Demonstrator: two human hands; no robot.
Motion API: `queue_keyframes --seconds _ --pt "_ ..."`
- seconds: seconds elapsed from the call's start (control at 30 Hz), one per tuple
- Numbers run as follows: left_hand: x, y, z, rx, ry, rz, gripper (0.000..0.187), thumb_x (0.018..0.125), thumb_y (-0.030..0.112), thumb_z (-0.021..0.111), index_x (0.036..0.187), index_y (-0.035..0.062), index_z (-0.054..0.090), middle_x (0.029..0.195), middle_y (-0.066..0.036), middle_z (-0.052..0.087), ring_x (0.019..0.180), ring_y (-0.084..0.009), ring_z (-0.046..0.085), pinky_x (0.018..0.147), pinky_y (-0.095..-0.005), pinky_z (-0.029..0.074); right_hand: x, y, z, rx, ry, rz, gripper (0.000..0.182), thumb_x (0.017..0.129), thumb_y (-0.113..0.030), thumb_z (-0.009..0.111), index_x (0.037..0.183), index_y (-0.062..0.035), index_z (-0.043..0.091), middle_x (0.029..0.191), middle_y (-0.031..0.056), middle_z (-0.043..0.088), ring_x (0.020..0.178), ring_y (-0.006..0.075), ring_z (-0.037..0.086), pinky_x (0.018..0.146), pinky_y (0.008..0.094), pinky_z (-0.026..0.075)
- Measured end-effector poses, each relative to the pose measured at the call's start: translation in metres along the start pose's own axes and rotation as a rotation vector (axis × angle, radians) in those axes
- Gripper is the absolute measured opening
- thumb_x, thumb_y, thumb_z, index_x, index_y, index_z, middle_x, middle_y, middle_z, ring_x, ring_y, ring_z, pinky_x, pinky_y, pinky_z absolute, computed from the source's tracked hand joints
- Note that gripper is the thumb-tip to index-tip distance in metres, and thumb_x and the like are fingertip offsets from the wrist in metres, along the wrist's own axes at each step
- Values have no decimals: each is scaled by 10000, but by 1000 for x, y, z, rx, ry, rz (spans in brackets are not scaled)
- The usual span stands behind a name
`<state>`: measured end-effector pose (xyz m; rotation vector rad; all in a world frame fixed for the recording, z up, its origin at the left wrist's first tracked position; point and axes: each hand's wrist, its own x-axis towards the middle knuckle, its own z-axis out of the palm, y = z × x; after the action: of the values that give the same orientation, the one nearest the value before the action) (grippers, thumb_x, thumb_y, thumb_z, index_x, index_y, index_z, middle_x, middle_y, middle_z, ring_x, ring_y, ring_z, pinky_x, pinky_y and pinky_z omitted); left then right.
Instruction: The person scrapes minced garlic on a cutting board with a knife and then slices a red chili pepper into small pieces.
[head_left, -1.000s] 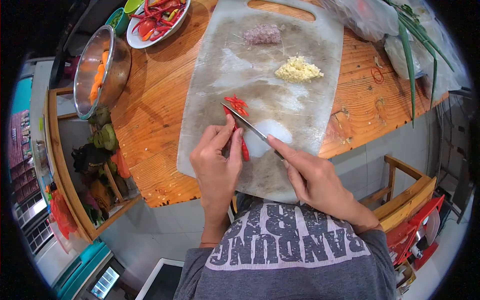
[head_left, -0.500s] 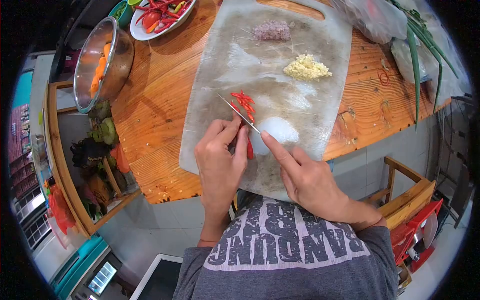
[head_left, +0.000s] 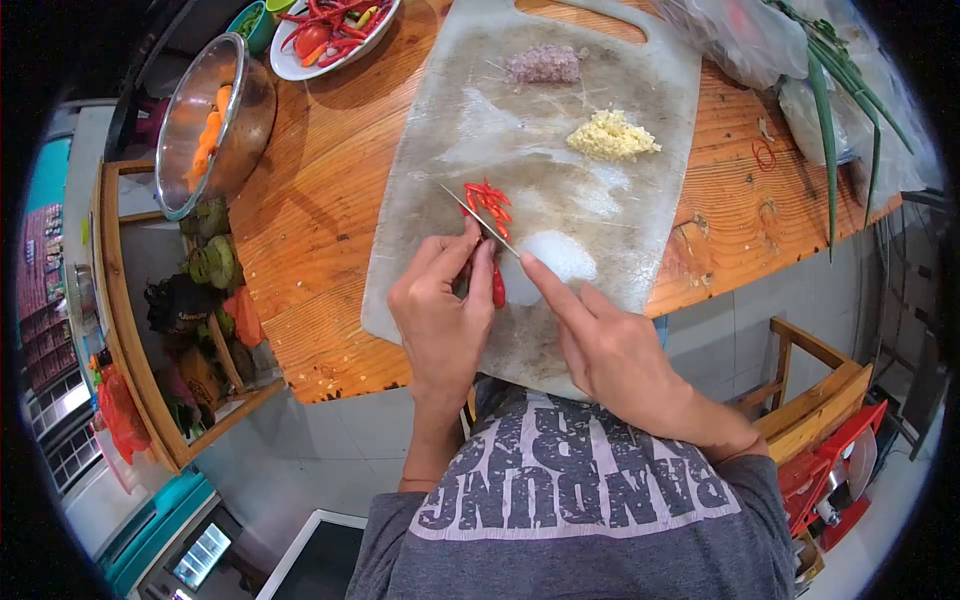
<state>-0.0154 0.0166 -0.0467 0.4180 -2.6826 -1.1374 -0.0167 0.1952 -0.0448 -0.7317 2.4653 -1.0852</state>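
My left hand [head_left: 440, 300] is closed around red chilies [head_left: 498, 288] on the worn cutting board [head_left: 420, 210], its fingertips close behind the blade. In my right hand [head_left: 600, 335] is a knife [head_left: 480, 219], the index finger stretched along its spine; the handle is hidden in the palm. The thin blade slants across the chilies, edge down. Just beyond it lie sliced red chili pieces [head_left: 490, 200]. Farther up the board are a heap of minced garlic [head_left: 613, 136] and a pile of chopped shallot [head_left: 543, 64].
A steel bowl with carrots [head_left: 207, 145] stands at the table's left, beside a white plate [head_left: 290, 68] of red chilies and tomato. Plastic bags [head_left: 745, 45] and green onions [head_left: 828, 120] lie at the right. A wooden stool [head_left: 815, 400] stands below the table's right edge.
The blade has shifted slightly along the chilies, and the right hand has moved a little with it. My left hand keeps its hold. The camera view has moved slightly.
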Motion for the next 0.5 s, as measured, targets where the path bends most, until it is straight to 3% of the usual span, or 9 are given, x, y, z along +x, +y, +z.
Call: queue_keyframes --seconds 0.13,0.23,0.33,0.43,0.5 --pt "2 0 0 -20 5 -18 224 867 12 726 1089 4 754 812 -119 685 669 -190 666 613 -303 501 -4 4 -5 108 7 19 719 879 76 568 1542 -150 407 786 156 564 650 326 604 637 432 500" --pt "2 -2 0 2 11 22 205 866 9 727 1068 2 759 833 -119 696 679 -185 675 616 -305 503 -6 10 -2 118 -9 -8 737 904 -31 611 1571 -185 340 816 159 535 617 371 602 567 468 521" --pt "3 -1 -1 17 -2 -8 193 866 9 727 1056 -3 760 847 -117 701 687 -187 678 623 -308 506 -7 10 -3 113 -4 -12 741 900 -26 613 1572 -185 342 814 153 527 612 363 601 559 458 521" --pt "2 1 -2 -2 -17 -60 199 869 11 724 1064 -3 758 851 -118 700 692 -191 679 627 -311 508 -8 3 -8 95 -13 21 735 864 91 572 1540 -151 417 780 137 544 642 285 581 620 398 492" --pt "2 1 -2 -9 -14 -48 203 870 11 722 1070 -3 756 848 -119 697 694 -193 679 629 -311 508 -9 2 -9 92 -15 20 737 862 91 573 1540 -154 420 772 131 533 631 280 570 613 395 489"
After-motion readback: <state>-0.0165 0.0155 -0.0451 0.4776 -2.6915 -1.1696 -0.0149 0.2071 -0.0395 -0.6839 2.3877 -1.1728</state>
